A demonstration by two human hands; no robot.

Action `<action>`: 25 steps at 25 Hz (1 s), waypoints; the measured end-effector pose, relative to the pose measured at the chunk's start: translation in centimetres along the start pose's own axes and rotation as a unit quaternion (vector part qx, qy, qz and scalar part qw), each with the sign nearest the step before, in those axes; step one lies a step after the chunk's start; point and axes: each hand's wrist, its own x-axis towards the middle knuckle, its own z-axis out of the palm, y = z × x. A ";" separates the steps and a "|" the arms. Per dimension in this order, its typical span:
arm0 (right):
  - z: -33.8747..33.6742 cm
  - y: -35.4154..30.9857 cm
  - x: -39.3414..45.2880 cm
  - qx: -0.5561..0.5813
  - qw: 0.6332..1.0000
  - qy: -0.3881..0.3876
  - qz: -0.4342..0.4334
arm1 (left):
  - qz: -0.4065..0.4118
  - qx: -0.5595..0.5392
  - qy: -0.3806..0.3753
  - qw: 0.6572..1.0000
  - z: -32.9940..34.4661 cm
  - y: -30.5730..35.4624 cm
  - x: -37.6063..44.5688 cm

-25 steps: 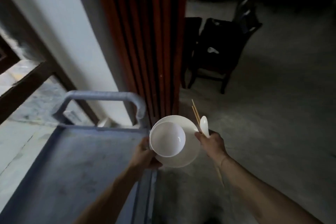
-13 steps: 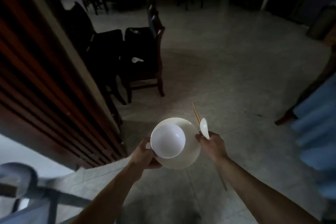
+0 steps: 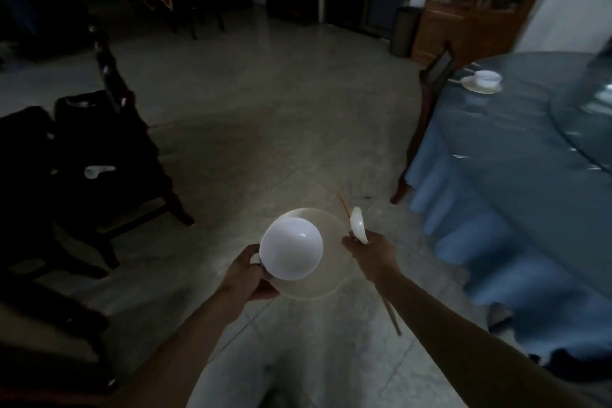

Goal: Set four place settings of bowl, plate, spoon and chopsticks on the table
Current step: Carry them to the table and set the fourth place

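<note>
Bowl (image 3: pixel 291 249) on plate (image 3: pixel 326 288) gripped at near rim by left hand (image 3: pixel 249 275). Spoon (image 3: pixel 358 224) and chopsticks (image 3: pixel 390 315) clenched in right hand (image 3: pixel 372 250), sticks' long axis running fore-aft. Table (image 3: pixel 516 156) seen ahead-right, nearer right hand.

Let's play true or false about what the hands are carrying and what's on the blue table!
1. The left hand holds the plate with the bowl on it. True.
2. The right hand holds only a fork. False: it grips a spoon and chopsticks.
3. The blue table already has a bowl on a plate. True.
4. The carried bowl is full of soup. False: it looks empty.
</note>
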 end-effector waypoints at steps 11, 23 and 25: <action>0.7 -5.4 14.8 0.078 0.990 0.102 0.063 | 0.005 0.068 -0.125 0.990 4.2 13.6 17.9; -0.4 -11.9 32.3 0.082 0.978 0.176 0.081 | 0.013 0.129 -0.167 0.978 10.1 27.0 34.3; -1.3 -12.3 35.8 0.082 0.978 0.170 0.086 | 0.013 0.133 -0.171 0.976 12.1 28.7 37.0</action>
